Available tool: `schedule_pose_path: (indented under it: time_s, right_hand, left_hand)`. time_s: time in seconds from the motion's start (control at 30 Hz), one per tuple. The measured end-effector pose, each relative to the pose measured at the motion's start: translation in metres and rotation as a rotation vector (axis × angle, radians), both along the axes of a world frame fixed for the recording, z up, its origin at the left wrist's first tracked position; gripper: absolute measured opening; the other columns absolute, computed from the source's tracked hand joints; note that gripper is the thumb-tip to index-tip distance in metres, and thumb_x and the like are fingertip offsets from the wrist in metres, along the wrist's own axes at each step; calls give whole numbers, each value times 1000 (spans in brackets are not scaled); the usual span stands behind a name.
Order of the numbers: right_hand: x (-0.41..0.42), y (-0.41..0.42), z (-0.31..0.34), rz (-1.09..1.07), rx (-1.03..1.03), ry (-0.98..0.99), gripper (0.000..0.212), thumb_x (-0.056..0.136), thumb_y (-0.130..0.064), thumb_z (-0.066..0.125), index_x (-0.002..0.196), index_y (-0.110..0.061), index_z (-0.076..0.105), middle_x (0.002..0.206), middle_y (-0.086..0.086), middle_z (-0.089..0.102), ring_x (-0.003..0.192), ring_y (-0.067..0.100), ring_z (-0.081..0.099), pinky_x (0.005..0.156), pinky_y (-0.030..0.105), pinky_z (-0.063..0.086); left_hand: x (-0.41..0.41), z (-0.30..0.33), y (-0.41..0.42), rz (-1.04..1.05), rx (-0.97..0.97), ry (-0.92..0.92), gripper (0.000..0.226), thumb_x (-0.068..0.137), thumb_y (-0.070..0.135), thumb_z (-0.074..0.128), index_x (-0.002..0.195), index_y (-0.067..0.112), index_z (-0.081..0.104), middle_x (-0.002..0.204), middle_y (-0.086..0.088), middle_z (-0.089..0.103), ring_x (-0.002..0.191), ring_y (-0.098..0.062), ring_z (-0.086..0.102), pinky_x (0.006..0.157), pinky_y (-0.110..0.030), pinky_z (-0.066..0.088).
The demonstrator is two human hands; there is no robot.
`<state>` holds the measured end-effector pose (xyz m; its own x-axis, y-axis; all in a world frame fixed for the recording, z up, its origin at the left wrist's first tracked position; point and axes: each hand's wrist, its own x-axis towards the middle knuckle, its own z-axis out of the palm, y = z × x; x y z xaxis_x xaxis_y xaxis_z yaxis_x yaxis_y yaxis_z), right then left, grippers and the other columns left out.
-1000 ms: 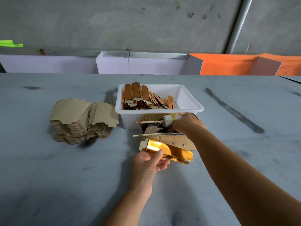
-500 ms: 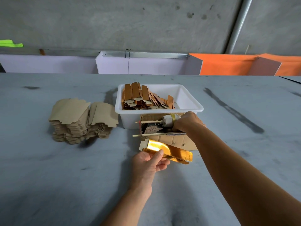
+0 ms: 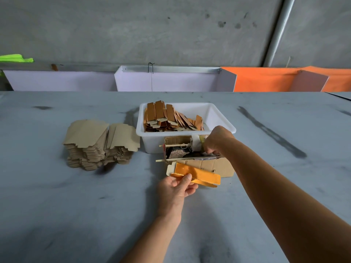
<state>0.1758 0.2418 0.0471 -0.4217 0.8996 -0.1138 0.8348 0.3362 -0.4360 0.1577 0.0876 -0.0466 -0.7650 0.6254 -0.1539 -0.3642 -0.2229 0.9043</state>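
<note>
Just right of the stack of flat kraft blanks [image 3: 100,143], near the middle of the tabletop, your left hand [image 3: 174,188] pinches the gold foil carton [image 3: 197,174] by its near edge, thumb on top. Light, thin and probably slick, it should crease easily, so grip beside a fold. Your right hand [image 3: 216,139] curls into the open cardboard box [image 3: 209,165]; whether it holds anything cannot be told.

White tub [image 3: 152,143], cardboard box [image 3: 218,166] and card stack [image 3: 91,141] crowd the middle; table [image 3: 76,215] in front lies open
</note>
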Motion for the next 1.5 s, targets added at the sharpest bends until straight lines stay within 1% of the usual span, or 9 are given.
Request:
schedule_pose_path:
  time_s: [0.17, 0.33, 0.47, 0.8, 0.9, 1.1, 1.23, 1.4, 1.5]
  right_hand:
    - [2, -3, 3, -50, -105, 88, 26, 73, -3, 74, 74, -7, 48, 71, 8, 55, 70, 17, 59, 46, 22, 42]
    - [6, 0, 7, -38, -159, 153, 17, 75, 3, 69, 84, -2, 55, 69, 9, 53, 68, 17, 57, 62, 25, 49]
    - [8, -3, 12, -50, -195, 207, 12, 81, 3, 63, 74, -3, 55, 60, 9, 57, 53, 15, 56, 52, 23, 48]
    - [29, -29, 11, -145, -335, 486, 5, 84, -2, 60, 88, 0, 62, 74, 12, 65, 60, 16, 61, 39, 18, 38]
    - [35, -34, 2, -174, -311, 562, 16, 81, -1, 61, 97, 1, 62, 92, 16, 67, 80, 24, 66, 50, 22, 44]
    - [37, -43, 3, -117, -165, 530, 12, 81, -4, 60, 92, -1, 64, 84, 12, 65, 69, 20, 59, 52, 26, 46]
    - [42, -49, 2, -144, -241, 573, 8, 79, -2, 61, 86, -1, 65, 85, 14, 67, 80, 27, 65, 70, 36, 55]
    - [54, -61, -6, -174, -394, 679, 12, 81, -4, 63, 70, -6, 65, 75, 11, 64, 69, 19, 57, 44, 20, 39]
    - [57, -66, -8, -196, -422, 725, 15, 82, -3, 62, 68, -6, 65, 75, 10, 64, 69, 18, 57, 47, 21, 36]
  left_hand:
    - [-1, 2, 7, 18, -11, -12, 8, 84, 0, 64, 77, 2, 61, 61, -10, 69, 53, -18, 68, 50, -22, 54]
    - [-2, 3, 10, 12, -22, -16, 6, 85, 1, 64, 79, 0, 63, 68, -16, 68, 54, -19, 68, 52, -23, 55]
    - [-2, 5, 11, 14, -23, -26, 4, 85, 0, 63, 82, -1, 64, 71, -18, 68, 54, -19, 68, 54, -24, 57]
    - [-1, 2, 13, 31, -40, -20, 9, 86, 3, 63, 77, 3, 63, 58, -8, 69, 54, -20, 69, 52, -24, 56]
    - [-1, 0, 13, 44, -48, 6, 10, 87, 4, 62, 77, 3, 64, 59, -8, 70, 56, -21, 70, 53, -25, 56]
    - [-2, -2, 16, 57, -58, 7, 9, 86, 4, 63, 77, 2, 64, 64, -13, 69, 57, -21, 70, 54, -25, 57]
    - [-3, -3, 16, 55, -61, 10, 8, 86, 4, 64, 78, 1, 64, 63, -12, 70, 57, -21, 70, 53, -25, 56]
    - [-3, -2, 18, 69, -90, -6, 10, 85, 6, 65, 75, 3, 63, 60, -8, 70, 58, -23, 71, 52, -25, 56]
    - [-3, -2, 18, 68, -97, -11, 10, 84, 7, 66, 75, 3, 64, 61, -8, 71, 60, -23, 71, 53, -26, 57]
